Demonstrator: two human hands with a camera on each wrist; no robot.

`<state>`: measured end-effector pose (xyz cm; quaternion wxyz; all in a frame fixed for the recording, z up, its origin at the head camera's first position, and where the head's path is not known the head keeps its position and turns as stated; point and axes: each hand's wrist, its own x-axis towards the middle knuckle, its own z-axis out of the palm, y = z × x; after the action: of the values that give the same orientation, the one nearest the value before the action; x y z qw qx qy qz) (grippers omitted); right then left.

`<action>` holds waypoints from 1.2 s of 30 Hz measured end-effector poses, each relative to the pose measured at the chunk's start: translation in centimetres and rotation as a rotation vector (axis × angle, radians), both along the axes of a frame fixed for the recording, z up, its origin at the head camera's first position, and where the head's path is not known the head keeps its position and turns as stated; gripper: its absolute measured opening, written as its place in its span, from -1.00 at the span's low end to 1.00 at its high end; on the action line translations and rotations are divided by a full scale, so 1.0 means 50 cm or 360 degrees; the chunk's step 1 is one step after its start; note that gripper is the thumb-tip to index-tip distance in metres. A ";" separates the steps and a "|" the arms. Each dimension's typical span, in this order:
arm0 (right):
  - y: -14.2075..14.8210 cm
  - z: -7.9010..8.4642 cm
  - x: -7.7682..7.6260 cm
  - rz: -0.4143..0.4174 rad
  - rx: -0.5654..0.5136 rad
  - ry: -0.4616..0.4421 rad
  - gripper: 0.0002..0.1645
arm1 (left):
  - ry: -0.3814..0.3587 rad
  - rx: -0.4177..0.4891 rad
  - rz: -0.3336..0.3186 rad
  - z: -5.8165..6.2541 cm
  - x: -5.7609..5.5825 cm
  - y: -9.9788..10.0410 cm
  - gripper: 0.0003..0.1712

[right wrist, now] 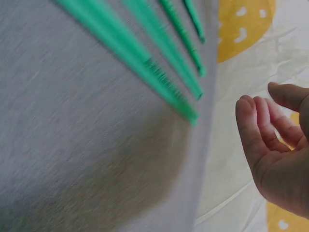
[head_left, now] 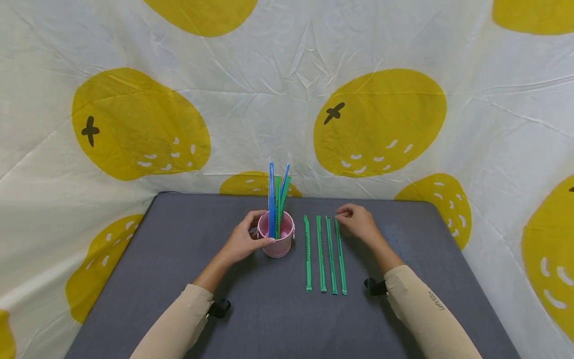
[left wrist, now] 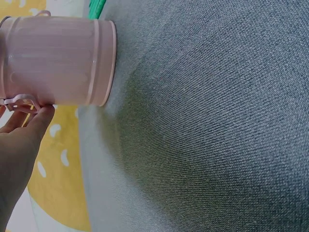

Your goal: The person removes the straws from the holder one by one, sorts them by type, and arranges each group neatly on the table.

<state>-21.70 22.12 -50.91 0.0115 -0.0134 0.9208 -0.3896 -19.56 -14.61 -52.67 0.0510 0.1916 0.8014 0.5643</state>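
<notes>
My left hand (head_left: 241,240) grips a small pink bucket (head_left: 279,248) by its side, thumb on the near rim. In the left wrist view, fingers curl at the handle lug of the bucket (left wrist: 53,63). Two blue straws (head_left: 271,199) in clear wrappers and green-wrapped straws (head_left: 277,209) stand in it. Right of the bucket, several green-wrapped straws (head_left: 308,254) lie side by side, lengthwise. My right hand (head_left: 359,223) hovers at the far end of the rightmost straw (head_left: 341,259). The right wrist view shows that hand (right wrist: 273,145) empty, thumb apart from its bent fingers.
A dark grey cloth-covered table (head_left: 188,249) lies beneath everything. Behind it hangs a white cloth (head_left: 260,119) printed with large yellow fruit, reaching the table's far edge. Black wrist cameras (head_left: 219,308) sit at both cuffs.
</notes>
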 end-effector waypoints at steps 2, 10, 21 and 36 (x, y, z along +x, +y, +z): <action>-0.013 0.012 0.000 0.0027 -0.0026 0.0037 -0.64 | 0.0008 -0.0006 0.0000 -0.001 0.000 0.000 -0.13; -0.077 0.045 -0.009 0.0117 -0.0308 0.0129 -0.65 | 0.0029 0.0026 -0.0029 -0.006 0.001 -0.002 -0.10; -0.169 0.083 -0.033 0.0220 -0.0527 0.0224 -0.60 | 0.0033 0.0036 -0.0033 -0.004 0.000 -0.003 -0.13; -0.270 0.084 -0.056 0.0155 -0.0627 0.0256 -0.57 | 0.0027 0.0039 -0.0050 -0.001 0.005 -0.006 -0.11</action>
<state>-24.51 8.61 -46.70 -0.0462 -0.0908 0.8231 -0.5587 -19.31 -14.91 -52.70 0.0506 0.2097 0.7918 0.5715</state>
